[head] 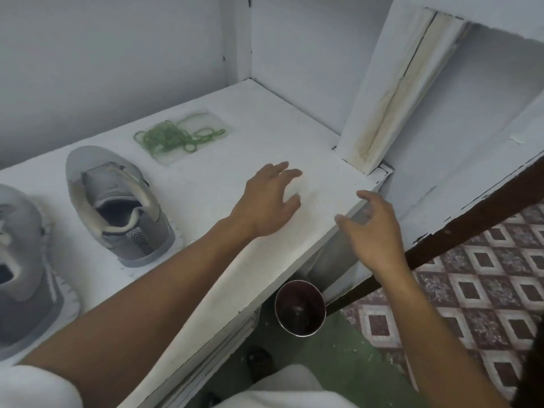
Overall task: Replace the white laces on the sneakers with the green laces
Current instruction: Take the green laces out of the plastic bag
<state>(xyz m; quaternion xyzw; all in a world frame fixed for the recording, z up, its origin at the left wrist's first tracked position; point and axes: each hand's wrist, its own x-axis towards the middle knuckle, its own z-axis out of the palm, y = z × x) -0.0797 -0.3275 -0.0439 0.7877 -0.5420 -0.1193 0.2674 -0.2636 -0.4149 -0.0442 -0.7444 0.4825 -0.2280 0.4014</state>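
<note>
Shelf (206, 184): white, deep, set in a white alcove; bare at its right end.

Sneakers, grey, two, on the shelf's left half. Near sneaker (117, 201): upright, toe toward the back wall, heel toward the person, tongue open; no lace can be made out on it. Far-left sneaker (26, 260): cut by the frame edge, same heading; lacing cannot be told.

Green laces (173, 136): one loose tangle, lying on a clear plastic packet (215, 120) toward the back of the shelf, just beyond and to the right of the near sneaker, touching neither shoe.

White laces: not made out anywhere.

Left hand (268, 201): palm down over the bare right part of the shelf, fingers spread and slightly curled, holding nothing; well apart from the green laces.

Right hand (374, 231): off the shelf's front right corner, in the air, fingers loosely curled and apart, empty.

Cup (300, 307): metal, round, dark inside, below the shelf edge between the two forearms.

Floor (485, 275): patterned tile, diamonds in brown and white, at right.
</note>
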